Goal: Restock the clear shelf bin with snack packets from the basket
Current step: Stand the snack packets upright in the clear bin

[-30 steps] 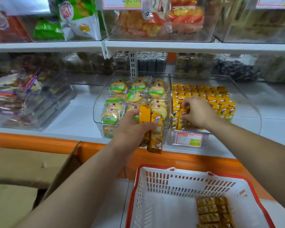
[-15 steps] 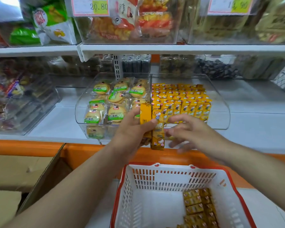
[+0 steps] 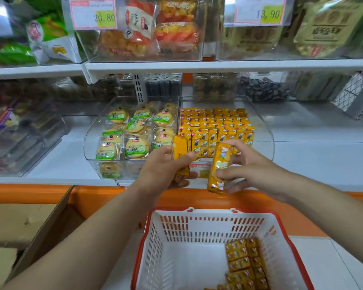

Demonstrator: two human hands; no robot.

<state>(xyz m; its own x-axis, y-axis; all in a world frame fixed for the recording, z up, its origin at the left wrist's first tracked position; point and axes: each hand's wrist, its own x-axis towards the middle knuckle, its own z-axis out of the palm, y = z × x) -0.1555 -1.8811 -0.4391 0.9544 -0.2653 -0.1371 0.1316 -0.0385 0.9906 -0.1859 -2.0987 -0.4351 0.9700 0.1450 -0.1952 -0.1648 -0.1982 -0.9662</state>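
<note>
Shelf [image 3: 312, 162] ahead — right hand [image 3: 254, 170] now pinches taken packet [image 3: 219, 164]; left hand [image 3: 161, 170] still grips remaining packet [image 3: 179, 147] — hands apart.

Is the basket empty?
No, a cluster of yellow snack packets lies on the floor of the basket, at its right side.

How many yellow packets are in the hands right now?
2. One yellow packet gripped in the left hand; a second packet pinched by the right hand, to its right. The left hand may hide more.
</note>
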